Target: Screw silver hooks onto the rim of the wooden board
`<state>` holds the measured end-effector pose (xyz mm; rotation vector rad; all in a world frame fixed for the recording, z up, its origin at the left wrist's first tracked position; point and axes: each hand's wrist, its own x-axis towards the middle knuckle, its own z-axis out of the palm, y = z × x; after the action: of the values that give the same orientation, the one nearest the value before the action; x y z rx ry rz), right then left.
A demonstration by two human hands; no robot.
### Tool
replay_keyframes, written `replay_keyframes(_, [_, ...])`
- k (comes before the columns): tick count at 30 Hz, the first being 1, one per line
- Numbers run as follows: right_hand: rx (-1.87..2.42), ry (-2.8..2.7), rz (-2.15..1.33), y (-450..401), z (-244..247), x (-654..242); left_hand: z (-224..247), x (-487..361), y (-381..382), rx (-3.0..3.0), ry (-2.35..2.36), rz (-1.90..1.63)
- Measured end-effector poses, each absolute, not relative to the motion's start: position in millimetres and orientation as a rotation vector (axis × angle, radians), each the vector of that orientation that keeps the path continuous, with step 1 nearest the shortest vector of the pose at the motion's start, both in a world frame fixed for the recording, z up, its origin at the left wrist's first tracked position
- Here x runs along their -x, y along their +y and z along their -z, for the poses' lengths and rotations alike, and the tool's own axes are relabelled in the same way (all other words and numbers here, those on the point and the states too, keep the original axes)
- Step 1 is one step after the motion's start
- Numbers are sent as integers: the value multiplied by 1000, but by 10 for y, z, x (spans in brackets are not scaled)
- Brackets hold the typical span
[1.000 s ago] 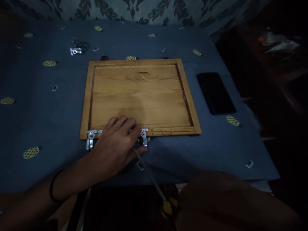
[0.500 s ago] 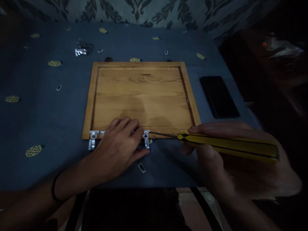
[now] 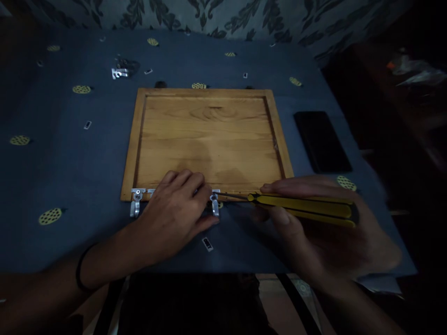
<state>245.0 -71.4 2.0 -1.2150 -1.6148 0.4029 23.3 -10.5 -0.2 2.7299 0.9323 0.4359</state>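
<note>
A framed wooden board [image 3: 209,139] lies on the blue patterned cloth. Along its near edge sit metal hooks, one at the left [image 3: 137,202] and one right of centre [image 3: 215,204], with a metal strip partly showing between them. My left hand [image 3: 178,209] is closed over this strip beside the right-hand hook; what its fingers grip is hidden under them. My right hand [image 3: 314,223] is wrapped round a yellow and black screwdriver [image 3: 303,208], held nearly level. Its shaft points left, and the tip reaches the right-hand hook.
A black phone [image 3: 323,142] lies right of the board. Small metal parts [image 3: 121,73] rest at the back left of the cloth [image 3: 70,163]. Clear plastic [image 3: 419,72] shows at the far right, beyond the cloth's edge. A patterned surface [image 3: 209,16] borders the back.
My right hand and the screwdriver have moved left, so the tip is now over the right-hand hook. My left hand keeps its place on the board. The whole view has shifted slightly.
</note>
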Motion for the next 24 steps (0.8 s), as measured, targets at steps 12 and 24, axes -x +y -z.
replay_keyframes(12, [1175,-1715,-373,-659,-38,-2490,11,-238,-104,-2732,941,-452])
replay_keyframes(24, [1125,-2061,-358,-494,-356,-2467,26,-241,-93,-2769,947,-426])
